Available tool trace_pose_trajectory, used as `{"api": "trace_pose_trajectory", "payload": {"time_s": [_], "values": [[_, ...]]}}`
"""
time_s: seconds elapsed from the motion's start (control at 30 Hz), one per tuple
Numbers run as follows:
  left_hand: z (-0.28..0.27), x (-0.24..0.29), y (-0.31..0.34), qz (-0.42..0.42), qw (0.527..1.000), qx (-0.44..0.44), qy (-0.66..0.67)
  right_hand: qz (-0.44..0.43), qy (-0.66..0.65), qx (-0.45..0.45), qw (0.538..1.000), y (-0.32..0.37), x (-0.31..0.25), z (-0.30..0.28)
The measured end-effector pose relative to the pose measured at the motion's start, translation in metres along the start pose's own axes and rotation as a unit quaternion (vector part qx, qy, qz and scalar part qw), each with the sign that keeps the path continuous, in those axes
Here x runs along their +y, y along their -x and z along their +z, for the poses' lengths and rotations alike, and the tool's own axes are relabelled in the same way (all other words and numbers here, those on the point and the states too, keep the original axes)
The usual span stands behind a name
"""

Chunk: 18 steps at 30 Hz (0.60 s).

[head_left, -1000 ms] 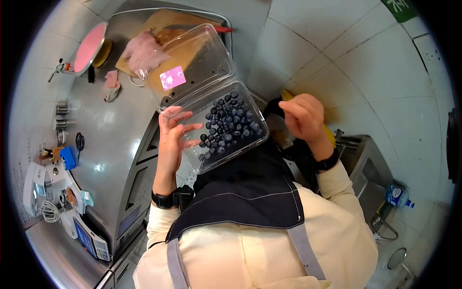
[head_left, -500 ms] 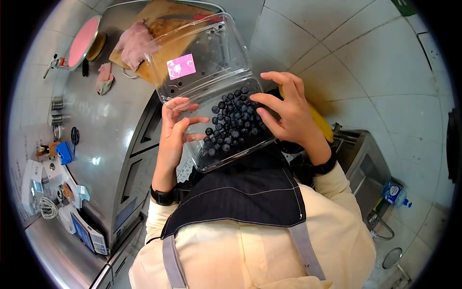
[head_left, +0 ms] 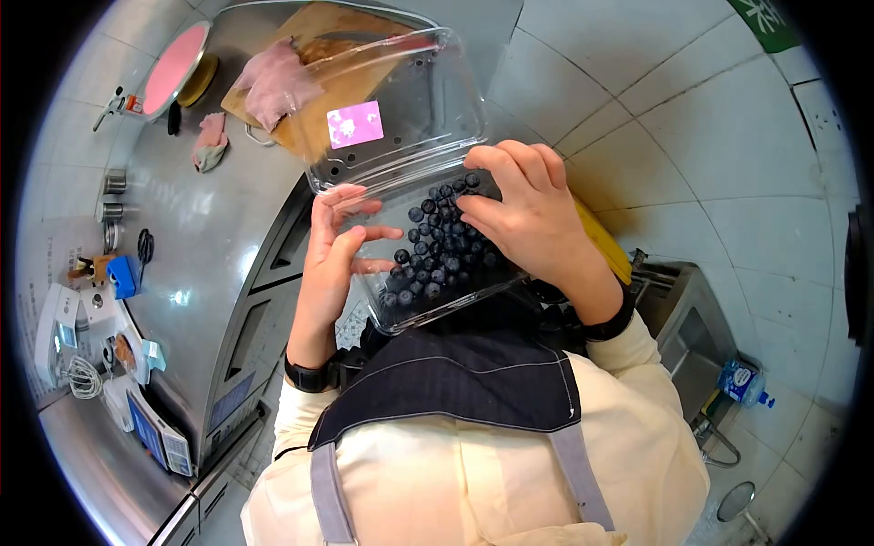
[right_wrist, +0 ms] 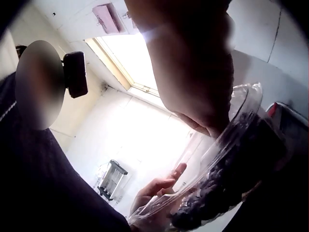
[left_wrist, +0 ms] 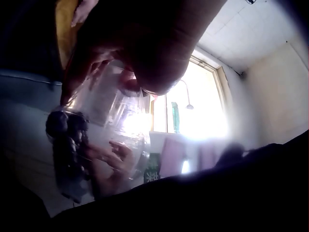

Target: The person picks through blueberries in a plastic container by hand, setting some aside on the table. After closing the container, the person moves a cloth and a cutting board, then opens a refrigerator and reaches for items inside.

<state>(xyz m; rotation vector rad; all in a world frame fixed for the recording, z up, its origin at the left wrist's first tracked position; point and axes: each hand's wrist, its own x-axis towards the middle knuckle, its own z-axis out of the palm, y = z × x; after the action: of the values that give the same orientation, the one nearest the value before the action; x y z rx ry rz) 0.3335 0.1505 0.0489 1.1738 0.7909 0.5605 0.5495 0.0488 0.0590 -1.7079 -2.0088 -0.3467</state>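
Left hand [head_left: 332,250]: grip wide. The fingers are spread and nearly straight against the left wall of a clear clamshell tray [head_left: 414,314], which rests on them. The thumb cannot be seen in the head view.

Right hand [head_left: 528,218]: grip narrow. The fingers are bent down into the tray with their tips among the blueberries [head_left: 428,264]. Whether a berry is pinched between them cannot be told, because the knuckles cover the tips. In the right wrist view the palm sits just above the tray's rim [right_wrist: 227,130].

Location of tray: held in the air in front of the person's dark apron [head_left: 473,373], beside the steel bench [head_left: 200,227] and not touching it. It is tilted, and the berries are gathered in its lower half.

Lid [head_left: 410,86]: hinged open and standing up beyond the tray, with a pink label [head_left: 355,124] on it.

On the bench, well apart from both hands: a wooden cutting board [head_left: 314,23] and a pink round plate [head_left: 173,77].
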Motion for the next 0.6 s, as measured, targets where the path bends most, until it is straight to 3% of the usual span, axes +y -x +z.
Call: {"api": "trace_pose_trajectory", "payload": {"time_s": [0.1,0.27,0.33,0.37,0.43,0.47,0.53,0.6], "values": [[-0.004,-0.003,0.001,-0.008,1.000,-0.002,-0.003,0.007,-0.068,-0.024,0.997,0.002,0.001,-0.002],[-0.009,-0.004,0.002,-0.005,1.000,0.002,-0.005,0.039,-0.254,0.056,0.965,0.026,0.018,-0.018],[-0.012,-0.003,0.002,-0.004,1.000,0.009,-0.003,0.122,-0.291,0.031,0.949,0.056,0.029,-0.037],[-0.013,-0.002,0.002,-0.004,1.000,0.011,0.001,0.120,-0.292,0.031,0.948,0.069,0.034,-0.046],[-0.013,-0.002,0.001,-0.005,1.000,0.012,0.000,0.234,-0.200,-0.072,0.949,0.090,0.039,-0.055],[-0.012,-0.002,0.000,-0.005,1.000,0.010,-0.001,0.235,-0.201,-0.072,0.948,0.094,0.041,-0.050],[-0.012,-0.004,-0.002,-0.008,1.000,0.002,-0.002,0.191,-0.040,-0.074,0.978,0.101,0.045,-0.038],[-0.009,-0.004,-0.005,-0.010,1.000,-0.008,-0.004,0.170,-0.063,-0.024,0.983,0.087,0.042,-0.035]]}}
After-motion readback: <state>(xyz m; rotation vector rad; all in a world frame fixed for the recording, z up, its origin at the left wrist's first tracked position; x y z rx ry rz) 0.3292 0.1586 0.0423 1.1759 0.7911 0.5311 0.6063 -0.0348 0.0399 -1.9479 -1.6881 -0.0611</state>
